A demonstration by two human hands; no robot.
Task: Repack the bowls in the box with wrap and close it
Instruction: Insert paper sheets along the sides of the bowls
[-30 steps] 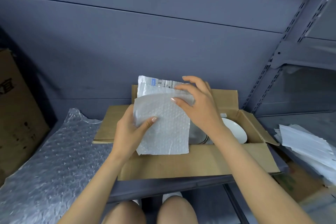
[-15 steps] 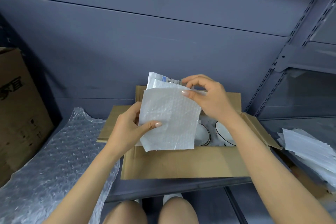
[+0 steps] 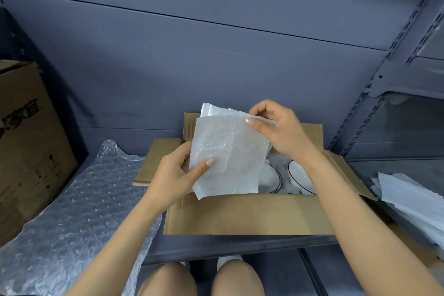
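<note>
An open cardboard box stands on the grey shelf with its flaps spread. Two white bowls with dark rims, one beside the other, show inside it at the right. Above the box I hold up a stack of white bubble-wrap sheets. My left hand grips the stack's lower left edge, thumb on the front. My right hand pinches the top right corner of the sheets. The sheets hide the left part of the box's inside.
A big sheet of clear bubble wrap lies on the shelf at the left. Beyond it stands a large brown carton. White foam sheets are piled at the right. The shelf's back wall is close behind the box.
My right hand has shifted from lying flat over the sheets to pinching their top right corner. The bowls in the box have come more into view.
</note>
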